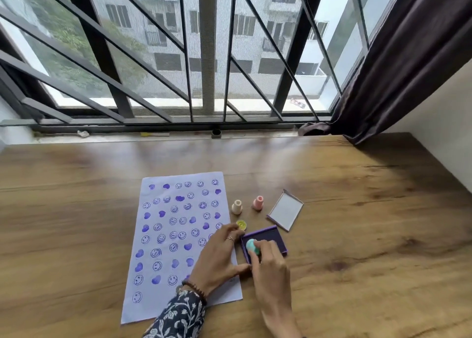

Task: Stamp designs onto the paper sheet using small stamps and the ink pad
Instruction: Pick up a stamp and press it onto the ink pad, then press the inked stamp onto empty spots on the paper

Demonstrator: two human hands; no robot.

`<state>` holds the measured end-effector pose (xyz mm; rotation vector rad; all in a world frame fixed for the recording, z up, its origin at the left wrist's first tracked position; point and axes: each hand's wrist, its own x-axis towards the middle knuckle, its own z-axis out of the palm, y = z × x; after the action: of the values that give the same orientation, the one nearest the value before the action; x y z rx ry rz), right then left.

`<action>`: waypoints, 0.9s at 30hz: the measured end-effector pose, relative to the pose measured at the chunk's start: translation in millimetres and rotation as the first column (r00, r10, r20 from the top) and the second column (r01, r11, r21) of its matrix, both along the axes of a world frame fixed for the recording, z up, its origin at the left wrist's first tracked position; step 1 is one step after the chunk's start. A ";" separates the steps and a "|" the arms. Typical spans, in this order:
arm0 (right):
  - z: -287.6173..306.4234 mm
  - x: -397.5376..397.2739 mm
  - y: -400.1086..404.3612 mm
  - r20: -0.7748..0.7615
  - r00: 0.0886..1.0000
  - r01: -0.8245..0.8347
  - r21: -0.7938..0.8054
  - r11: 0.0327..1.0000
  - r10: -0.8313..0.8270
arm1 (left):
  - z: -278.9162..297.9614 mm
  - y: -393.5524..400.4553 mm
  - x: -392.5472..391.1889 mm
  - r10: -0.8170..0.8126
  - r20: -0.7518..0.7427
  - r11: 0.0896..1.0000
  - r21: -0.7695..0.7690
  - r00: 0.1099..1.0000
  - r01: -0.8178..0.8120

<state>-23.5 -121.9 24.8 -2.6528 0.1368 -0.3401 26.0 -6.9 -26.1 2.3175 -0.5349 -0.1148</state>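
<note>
1. Your right hand (270, 268) is closed on the teal stamp (252, 246), fingertips pinching its rounded top, and it stands on the ink pad (270, 238) near the pad's left edge.
2. Your left hand (219, 256) holds nothing; its fingers are spread, with fingertips at the pad's left rim and the thumb near its front corner, so it looks to be steadying the pad while the heel of the hand lies over the right edge of the paper sheet (178, 238).
3. The step in hand looks like inking. Next you would lift the stamp straight off the pad, carry it left to a bare patch and press it down flat.
4. Most of the sheet is already printed with purple smiley rings and solid hearts; the lower part, near your left wrist, shows the most bare paper.
5. The pad is a shallow purple square tray with a dark, matte inked face. Its lid (285, 210), pale inside with a purple rim, lies apart on the counter (357, 235), which is glossy brown wood grain.
6. A cream stamp (237, 207) and a pink stamp (258, 202) stand upright behind the pad, both small and bottle-shaped; a yellow stamp (241, 224) shows its round, smiley-cut face just beside your left fingertips.
</note>
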 end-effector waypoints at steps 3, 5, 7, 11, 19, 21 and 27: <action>2.3 5.3 3.6 -0.089 0.996 -0.002 -0.122 0.993 -0.008 | -3.7 0.2 0.0 0.022 0.014 1.000 -0.020 1.000 -0.022; 2.7 12.9 3.6 -0.143 0.989 0.021 -0.094 0.995 -0.034 | -3.9 0.4 0.2 0.030 0.030 0.999 -0.042 0.999 -0.029; 6.0 24.4 3.6 -0.290 0.956 0.013 -0.085 0.996 -0.038 | -3.3 0.0 0.0 0.035 0.054 0.998 -0.062 0.998 -0.031; 14.4 47.3 -9.8 -0.420 0.908 0.008 0.026 1.000 0.004 | -5.0 0.3 0.4 0.030 0.068 0.998 -0.062 0.997 -0.026; 17.2 49.6 -8.0 -0.387 0.918 -0.086 0.029 0.996 0.090 | -5.0 0.9 0.4 0.008 0.081 0.999 -0.034 0.997 -0.005; 10.3 42.3 -4.4 -0.355 0.932 -0.103 -0.049 0.993 0.079 | -4.5 0.6 0.4 0.004 0.069 1.000 -0.016 0.998 -0.003; 4.4 24.0 -2.9 -0.193 0.981 -0.025 0.027 0.999 0.030 | 7.0 8.5 0.3 -0.092 0.009 0.992 0.088 0.996 0.091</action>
<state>0.4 -124.8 29.2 -2.6562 0.1646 -0.0703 26.3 1.6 -19.0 2.3801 -0.6548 -0.1700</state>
